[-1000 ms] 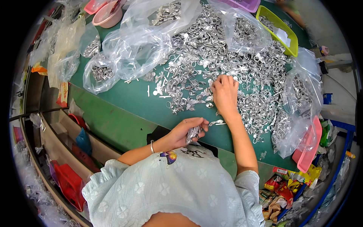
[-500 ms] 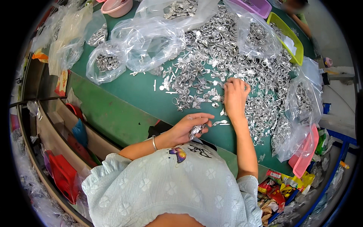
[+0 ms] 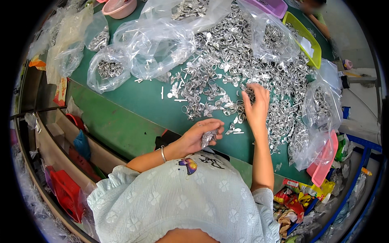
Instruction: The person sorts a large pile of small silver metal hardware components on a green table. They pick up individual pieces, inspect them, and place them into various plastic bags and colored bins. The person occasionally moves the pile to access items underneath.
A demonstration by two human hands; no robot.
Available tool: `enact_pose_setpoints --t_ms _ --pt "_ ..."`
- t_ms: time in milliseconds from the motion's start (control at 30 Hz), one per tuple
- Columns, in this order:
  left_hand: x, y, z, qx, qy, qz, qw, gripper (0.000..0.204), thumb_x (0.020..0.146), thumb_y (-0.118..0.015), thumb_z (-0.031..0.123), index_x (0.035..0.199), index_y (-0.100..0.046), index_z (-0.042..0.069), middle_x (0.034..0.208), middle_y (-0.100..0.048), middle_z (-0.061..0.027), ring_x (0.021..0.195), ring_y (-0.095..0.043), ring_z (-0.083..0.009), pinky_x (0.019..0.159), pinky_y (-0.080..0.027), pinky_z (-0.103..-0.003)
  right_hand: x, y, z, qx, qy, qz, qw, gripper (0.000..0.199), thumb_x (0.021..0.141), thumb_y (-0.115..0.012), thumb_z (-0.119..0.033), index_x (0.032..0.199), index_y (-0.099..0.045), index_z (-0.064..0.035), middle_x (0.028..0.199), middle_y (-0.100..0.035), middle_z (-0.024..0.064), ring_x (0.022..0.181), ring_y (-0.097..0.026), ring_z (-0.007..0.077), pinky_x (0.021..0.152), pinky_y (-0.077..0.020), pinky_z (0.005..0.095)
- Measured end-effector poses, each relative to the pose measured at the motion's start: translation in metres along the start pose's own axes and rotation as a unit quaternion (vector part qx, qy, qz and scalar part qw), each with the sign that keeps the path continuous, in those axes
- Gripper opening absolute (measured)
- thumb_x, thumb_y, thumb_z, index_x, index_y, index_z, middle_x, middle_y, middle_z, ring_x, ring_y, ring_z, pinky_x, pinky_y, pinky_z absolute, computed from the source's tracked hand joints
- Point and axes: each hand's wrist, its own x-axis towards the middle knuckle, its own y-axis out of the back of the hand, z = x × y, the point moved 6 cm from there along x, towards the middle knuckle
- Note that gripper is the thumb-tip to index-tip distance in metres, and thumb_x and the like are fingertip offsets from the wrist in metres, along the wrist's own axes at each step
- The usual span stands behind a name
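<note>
My left hand is closed around a small bunch of silver-coloured jewelry pieces, held just off the table's near edge. Over the front of a large heap of similar pieces, many of them rings, reaches my right hand. Its thumb and fingers are apart and curved, with several pieces showing in the gap; nothing is plainly gripped. Between the two hands, a few loose pieces and a thin white stick lie on the green tabletop.
Clear plastic bags of metal pieces stand at the left and right of the heap. A lime-green basket, a purple basket and pink basins line the far side. A pink tray leans at the right edge. Another person's arm shows far right.
My right hand has shifted slightly and its thumb has spread from the fingers. My left hand's fingers have curled more closely around its bunch.
</note>
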Motion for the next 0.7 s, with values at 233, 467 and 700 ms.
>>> enact_pose_setpoints --t_ms 233,467,700 --pt "-0.004 0.0 0.006 -0.007 -0.021 0.014 1.0 0.029 0.084 -0.055 0.007 0.113 -0.051 0.001 0.096 -0.055 -0.0078 0.082 -0.054 -0.015 0.05 -0.041 -0.02 0.003 -0.011 0.041 0.118 -0.079 0.001 0.99 0.011 0.081 -0.059 -0.01 0.089 -0.058 -0.0013 0.09 -0.06 0.0095 0.079 -0.055 0.0214 0.072 -0.0413 0.0322" --pt "-0.002 -0.005 0.008 0.004 -0.036 0.045 0.998 0.035 0.084 -0.057 0.007 0.118 -0.048 0.003 0.107 -0.055 -0.0085 0.087 -0.056 -0.0149 0.056 -0.046 -0.02 -0.028 -0.006 0.047 0.548 -0.31 -0.055 0.775 0.014 0.088 -0.052 -0.008 0.097 -0.055 0.0017 0.086 -0.061 0.0098 0.065 -0.057 0.0127 0.053 -0.0431 0.0221" --pt "-0.008 -0.031 0.01 -0.056 -0.012 0.049 0.997 0.041 0.086 -0.057 0.014 0.123 -0.045 0.002 0.11 -0.055 -0.0091 0.092 -0.057 -0.0161 0.071 -0.051 -0.024 -0.045 0.009 -0.011 0.448 -0.237 -0.132 0.852 0.014 0.089 -0.05 -0.007 0.096 -0.058 0.0008 0.074 -0.061 0.0056 0.064 -0.057 0.0084 0.055 -0.0474 0.0217"
